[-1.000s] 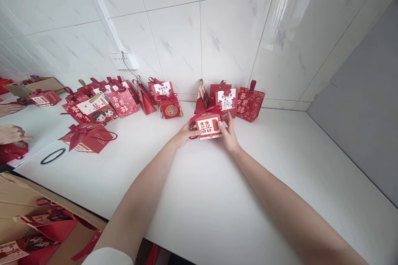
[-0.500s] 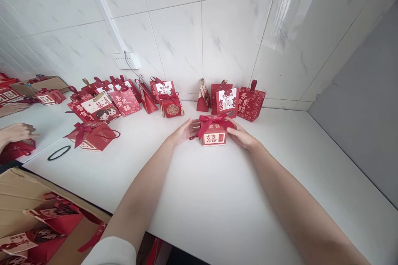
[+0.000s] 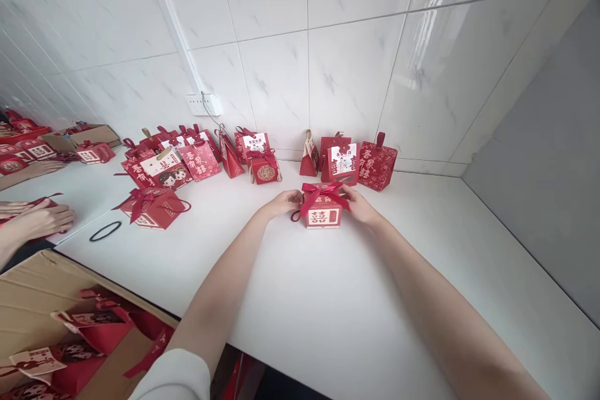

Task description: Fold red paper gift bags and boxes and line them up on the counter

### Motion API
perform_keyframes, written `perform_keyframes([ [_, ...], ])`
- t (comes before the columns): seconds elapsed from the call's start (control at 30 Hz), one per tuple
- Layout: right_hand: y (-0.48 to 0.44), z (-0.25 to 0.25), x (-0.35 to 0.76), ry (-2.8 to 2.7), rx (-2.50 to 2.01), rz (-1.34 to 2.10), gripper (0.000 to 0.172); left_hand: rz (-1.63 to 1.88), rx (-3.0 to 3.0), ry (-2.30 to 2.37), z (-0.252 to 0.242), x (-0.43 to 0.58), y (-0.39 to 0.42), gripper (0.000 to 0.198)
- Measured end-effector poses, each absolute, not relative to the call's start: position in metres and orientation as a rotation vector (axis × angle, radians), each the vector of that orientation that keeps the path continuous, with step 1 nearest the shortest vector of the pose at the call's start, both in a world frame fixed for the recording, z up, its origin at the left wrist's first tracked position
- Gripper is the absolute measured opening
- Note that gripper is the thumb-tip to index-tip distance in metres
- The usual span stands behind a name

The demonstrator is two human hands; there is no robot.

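A small red gift box (image 3: 323,217) with a ribbon bow on top and a cream double-happiness panel stands upright on the white table (image 3: 304,287). My left hand (image 3: 282,204) grips its left end, near a red cord loop, fingertips partly behind the box. At the opposite end my right hand (image 3: 360,206) holds it, its fingers curled behind the bow. Just behind the box is a red bag with a white picture tag (image 3: 344,164). Beside that bag stand a patterned red bag (image 3: 376,164) and a narrow red triangular box (image 3: 309,156).
Several red bags and boxes line the tiled wall on the left. A bow-tied box (image 3: 157,207) and a black ring (image 3: 105,231) lie left of my arm. An open carton (image 3: 28,275) of red boxes is lower left. Other people's hands (image 3: 44,220) work at the far left.
The view has shifted slightly, so everything sits lower in it. My fingers have closed in further around the gift box's ends. At the left, another person's hand has moved over a red box.
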State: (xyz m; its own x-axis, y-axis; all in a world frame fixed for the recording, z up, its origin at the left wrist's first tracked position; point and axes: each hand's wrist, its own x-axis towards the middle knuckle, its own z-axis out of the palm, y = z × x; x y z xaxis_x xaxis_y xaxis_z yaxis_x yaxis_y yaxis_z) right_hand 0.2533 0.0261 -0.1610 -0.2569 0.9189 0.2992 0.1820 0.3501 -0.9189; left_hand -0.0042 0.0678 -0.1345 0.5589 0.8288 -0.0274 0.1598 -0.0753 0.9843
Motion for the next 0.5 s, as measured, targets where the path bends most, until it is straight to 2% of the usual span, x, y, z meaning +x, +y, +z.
perform_keyframes([
  [0.17, 0.027, -0.147, 0.276, -1.773, -1.278, 0.911, 0.023, 0.769, 1.452, 0.879, -0.129, -0.003, 0.065, 0.017],
  [0.3, 0.015, -0.119, 0.308, -1.810, -1.453, 1.031, 0.024, 0.984, 1.226, 0.859, -0.114, -0.015, 0.073, 0.019],
  [0.5, -0.003, -0.081, 0.334, -1.271, -1.108, 1.444, 0.024, 1.243, 0.849, 0.829, -0.078, -0.034, 0.084, 0.017],
])
